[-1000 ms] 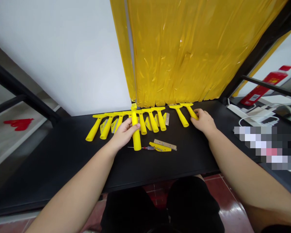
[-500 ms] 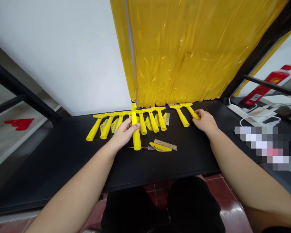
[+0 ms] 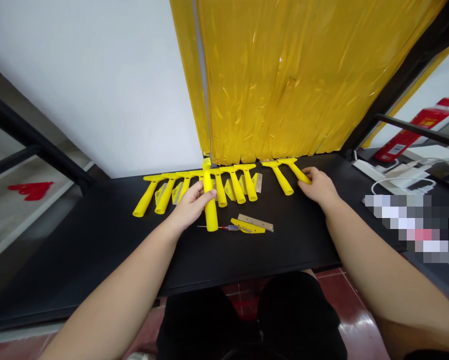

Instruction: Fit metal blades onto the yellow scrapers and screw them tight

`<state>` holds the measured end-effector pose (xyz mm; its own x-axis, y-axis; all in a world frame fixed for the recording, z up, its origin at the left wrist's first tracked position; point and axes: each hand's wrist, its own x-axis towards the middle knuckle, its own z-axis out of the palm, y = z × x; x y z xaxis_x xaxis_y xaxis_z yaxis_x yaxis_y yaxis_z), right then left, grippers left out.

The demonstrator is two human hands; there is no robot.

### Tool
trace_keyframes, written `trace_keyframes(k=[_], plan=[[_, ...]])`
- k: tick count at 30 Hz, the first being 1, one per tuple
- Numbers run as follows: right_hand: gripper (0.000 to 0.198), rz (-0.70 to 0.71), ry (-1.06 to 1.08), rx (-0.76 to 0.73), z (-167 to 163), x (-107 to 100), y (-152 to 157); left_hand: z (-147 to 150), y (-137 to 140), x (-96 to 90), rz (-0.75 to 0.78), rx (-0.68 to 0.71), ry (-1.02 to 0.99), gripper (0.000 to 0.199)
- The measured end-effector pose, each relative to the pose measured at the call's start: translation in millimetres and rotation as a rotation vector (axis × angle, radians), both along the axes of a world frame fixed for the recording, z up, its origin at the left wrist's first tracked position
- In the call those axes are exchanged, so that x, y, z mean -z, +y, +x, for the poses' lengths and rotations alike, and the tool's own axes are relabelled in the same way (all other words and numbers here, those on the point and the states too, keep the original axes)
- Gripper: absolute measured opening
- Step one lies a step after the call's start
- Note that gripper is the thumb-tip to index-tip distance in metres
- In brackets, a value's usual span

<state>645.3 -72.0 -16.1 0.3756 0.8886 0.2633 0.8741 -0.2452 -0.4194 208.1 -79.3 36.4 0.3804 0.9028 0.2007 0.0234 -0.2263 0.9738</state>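
Note:
My left hand (image 3: 190, 204) is closed around a yellow scraper handle (image 3: 211, 212), held upright above the black table. My right hand (image 3: 319, 186) has its fingers closed on the tubular end of another scraper handle (image 3: 300, 173), which lies at the right of the row. Beside that one lies a further yellow handle (image 3: 283, 181). Several more handles (image 3: 145, 199) stretch in a row to the left, with yellow plates and metal strips among them. In front lie a screwdriver (image 3: 230, 228), a yellow plate (image 3: 251, 228) and a metal strip (image 3: 256, 222).
Yellow plastic wrapping (image 3: 269, 90) and a white panel (image 3: 104, 85) rise behind the black table (image 3: 108, 250). At the right, a red bottle (image 3: 412, 131) sits by a white power strip and cables (image 3: 404, 186). A red object (image 3: 31, 190) is on the left shelf.
Almost nothing differs. Both hands keep their hold on the handles, and the view has shifted very slightly.

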Motion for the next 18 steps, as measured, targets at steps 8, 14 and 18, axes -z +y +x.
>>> trace_keyframes(k=[8, 14, 18], plan=[[0.047, 0.004, 0.015, 0.001, 3.9, 1.7, 0.9, 0.4, -0.3, -0.9, -0.003, 0.004, -0.003, 0.029], [0.047, 0.12, 0.003, -0.039, 4.4, -1.0, -3.3, 0.8, -0.8, -1.2, -0.011, 0.004, -0.017, 0.032], [0.038, 0.185, 0.035, -0.033, 7.3, -5.3, -6.0, 2.0, -1.5, -3.5, -0.019, 0.003, -0.034, 0.032]])
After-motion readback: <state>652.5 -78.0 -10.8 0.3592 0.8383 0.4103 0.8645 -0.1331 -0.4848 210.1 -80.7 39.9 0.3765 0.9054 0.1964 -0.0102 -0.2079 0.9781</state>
